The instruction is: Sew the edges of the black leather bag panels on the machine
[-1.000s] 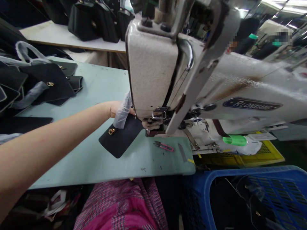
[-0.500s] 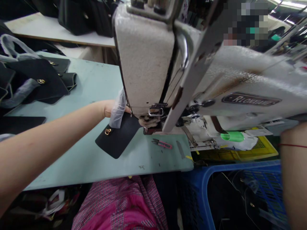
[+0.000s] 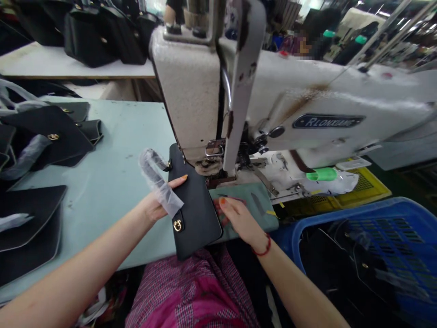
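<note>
A black leather bag panel (image 3: 198, 209) lies under the head of the sewing machine (image 3: 191, 86), its near end over the table edge. Its strap handle (image 3: 159, 182) is wrapped in clear plastic and ends in gold-coloured fittings. My left hand (image 3: 164, 200) reaches through the handle loop and grips the panel, fingertips on its top face. My right hand (image 3: 237, 218) is just right of the panel's edge, fingers apart and slightly blurred, with nothing visible held. Thread snips (image 3: 234, 198) lie beside its fingers, mostly hidden.
More black bag pieces (image 3: 51, 132) lie on the pale green table (image 3: 119, 150) at left. Black bags (image 3: 90, 36) stand on a white shelf behind. A blue basket (image 3: 297, 232) with black pieces is at lower right, near a yellow crate (image 3: 372, 184).
My right hand has come in from the far right to the panel's edge. The panel has turned and come towards me, showing its whole handle. My view has shifted.
</note>
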The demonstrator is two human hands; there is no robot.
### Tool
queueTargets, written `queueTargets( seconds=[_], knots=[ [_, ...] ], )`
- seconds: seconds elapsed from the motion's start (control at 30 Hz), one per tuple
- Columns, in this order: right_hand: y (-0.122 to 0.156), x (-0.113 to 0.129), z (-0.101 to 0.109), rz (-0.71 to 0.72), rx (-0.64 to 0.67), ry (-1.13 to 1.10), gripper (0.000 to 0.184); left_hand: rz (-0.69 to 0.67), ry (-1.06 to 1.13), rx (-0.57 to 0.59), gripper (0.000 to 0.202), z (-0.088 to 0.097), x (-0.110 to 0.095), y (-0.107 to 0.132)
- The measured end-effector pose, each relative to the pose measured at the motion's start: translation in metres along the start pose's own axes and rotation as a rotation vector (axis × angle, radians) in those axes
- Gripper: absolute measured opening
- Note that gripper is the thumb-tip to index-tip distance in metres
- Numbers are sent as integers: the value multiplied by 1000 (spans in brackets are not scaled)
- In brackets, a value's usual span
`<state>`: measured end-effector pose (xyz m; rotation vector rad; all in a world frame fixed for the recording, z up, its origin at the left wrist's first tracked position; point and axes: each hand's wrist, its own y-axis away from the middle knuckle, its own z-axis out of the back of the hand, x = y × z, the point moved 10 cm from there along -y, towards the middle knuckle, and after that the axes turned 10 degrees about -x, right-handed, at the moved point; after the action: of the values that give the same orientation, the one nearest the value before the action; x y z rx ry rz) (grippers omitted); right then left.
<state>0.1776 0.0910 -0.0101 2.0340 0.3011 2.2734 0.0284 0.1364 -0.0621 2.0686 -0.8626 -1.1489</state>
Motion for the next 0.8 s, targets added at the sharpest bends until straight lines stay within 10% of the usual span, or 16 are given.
queueTargets(
  seconds=[0.1,0.8],
  knots=[
    [-27,-12,-28,-112,7,-177,52,-34,-43,8,40,-3,-7,0],
    [-32,-12,-23,-22,-56,-28,45,-54,-86,21,25,0,-22,-8]
  ],
)
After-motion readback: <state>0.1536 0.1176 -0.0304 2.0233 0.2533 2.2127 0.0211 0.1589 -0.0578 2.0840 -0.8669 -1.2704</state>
